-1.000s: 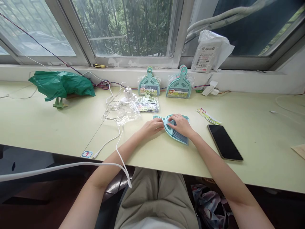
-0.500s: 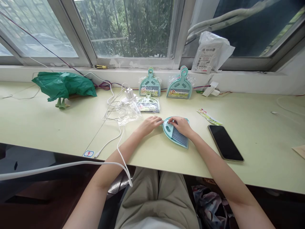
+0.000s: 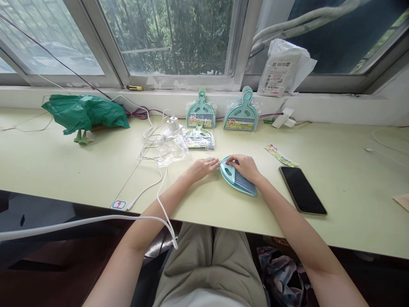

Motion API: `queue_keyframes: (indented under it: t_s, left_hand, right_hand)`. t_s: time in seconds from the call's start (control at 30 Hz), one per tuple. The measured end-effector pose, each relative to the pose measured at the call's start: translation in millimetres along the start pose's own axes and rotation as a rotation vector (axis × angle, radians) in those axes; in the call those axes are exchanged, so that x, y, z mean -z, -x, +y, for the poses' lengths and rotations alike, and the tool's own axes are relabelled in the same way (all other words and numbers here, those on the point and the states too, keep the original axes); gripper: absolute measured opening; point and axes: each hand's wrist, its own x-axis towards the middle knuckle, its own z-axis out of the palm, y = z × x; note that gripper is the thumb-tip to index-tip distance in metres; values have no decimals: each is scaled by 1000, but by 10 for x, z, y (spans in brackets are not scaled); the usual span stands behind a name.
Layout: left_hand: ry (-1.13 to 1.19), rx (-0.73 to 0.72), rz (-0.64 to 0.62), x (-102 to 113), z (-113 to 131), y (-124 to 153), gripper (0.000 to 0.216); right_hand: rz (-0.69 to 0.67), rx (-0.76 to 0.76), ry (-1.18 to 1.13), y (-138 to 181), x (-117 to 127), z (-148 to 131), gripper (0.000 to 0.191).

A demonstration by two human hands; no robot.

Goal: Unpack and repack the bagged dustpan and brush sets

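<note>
A small teal dustpan with a little brush lies on the pale green table in front of me. My right hand rests on top of it, fingers curled over the brush near its handle end. My left hand pinches the teal handle at the set's left end. Both hands grip the same set. Right behind them lies one wrapped set flat in clear plastic, and two more wrapped sets lean against the wall under the window.
A black phone lies face up to the right, with a printed label strip beyond it. White charger cables and an empty clear bag are on the left, a green plastic bag farther left. A white parcel sits on the sill.
The dustpan set has turned a little under my hands, its bristle end now pointing more to the lower right. My left hand has closed in on the handle.
</note>
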Motion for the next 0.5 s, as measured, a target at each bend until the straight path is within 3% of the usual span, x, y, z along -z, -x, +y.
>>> queue_keyframes:
  t_s: [0.33,0.5]
  left_hand:
    - [-14,13,-69,64,40,-37,35]
    - [4,39,-80,68,39,-36,35]
  right_hand:
    - [-7,-21,32,-10,-9,32,19]
    - [-90,38,-102,-2,36,34,15]
